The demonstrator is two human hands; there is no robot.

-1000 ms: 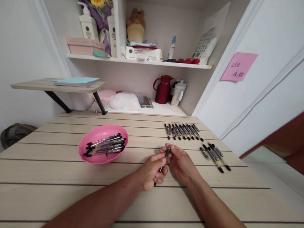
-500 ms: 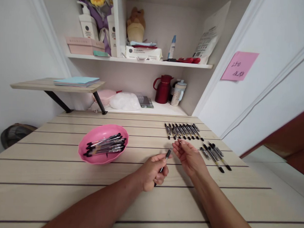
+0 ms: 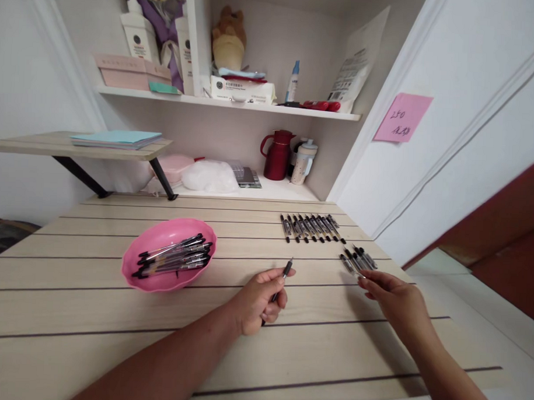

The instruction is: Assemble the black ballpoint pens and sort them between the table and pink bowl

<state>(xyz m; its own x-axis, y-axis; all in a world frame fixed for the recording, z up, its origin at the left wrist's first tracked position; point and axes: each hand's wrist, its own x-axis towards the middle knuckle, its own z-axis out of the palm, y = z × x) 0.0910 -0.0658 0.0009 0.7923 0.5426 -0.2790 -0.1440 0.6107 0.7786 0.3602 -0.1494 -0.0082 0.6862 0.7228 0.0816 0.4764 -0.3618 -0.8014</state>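
My left hand (image 3: pixel 260 302) is closed around a black-gripped pen (image 3: pixel 287 269), its uncapped tip pointing up and away from me. To the right, my right hand (image 3: pixel 395 301) is over the near edge of a small group of pens and short clear pieces (image 3: pixel 365 259). Its thumb and fingers are pinched together by a shiny bit; what they hold is mostly hidden. Farther back lies a neat row of black-ended pens (image 3: pixel 312 228), side by side. A pink bowl (image 3: pixel 130 278) on the left holds a loose heap of pens (image 3: pixel 177 256).
A raised wooden shelf (image 3: pixel 28 144) with blue paper (image 3: pixel 115 137) stands at the back left. Behind the slatted tabletop, the cabinet holds a red jug (image 3: pixel 278 156), a light tumbler (image 3: pixel 304 163) and a white plastic bag (image 3: pixel 210 177). A pink note (image 3: pixel 403 117) is on the right wall.
My right hand has moved away from the pen tip, rightward to the small group of pens. My left hand still holds its pen in much the same place. The view has shifted slightly.
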